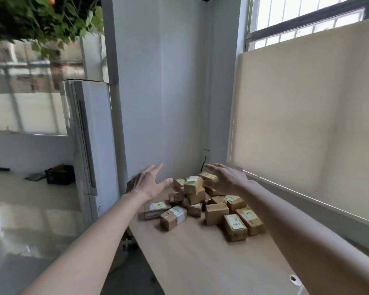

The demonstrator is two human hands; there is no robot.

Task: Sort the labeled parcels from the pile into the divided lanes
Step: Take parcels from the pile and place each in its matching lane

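1. Parcels point(202, 204) lay in a loose pile at the far end of the table point(200, 256), near the wall corner, some stacked on others and most carrying pale labels.
2. My left hand point(147, 184) hung over the pile's left edge, fingers spread and straight, holding nothing.
3. My right hand point(224, 179) hung over the far right of the pile, fingers spread and only slightly bent, also holding nothing; whether it touched the box point(208, 176) beside its fingers, I could not tell.
4. The tallest stacked parcel point(193, 185) stood between my two hands.
5. Nearer parcels lay below my wrists, towards me.
6. A blind point(307, 128) covered the window on the right, and a white cabinet point(92, 141) stood to the left of the table.
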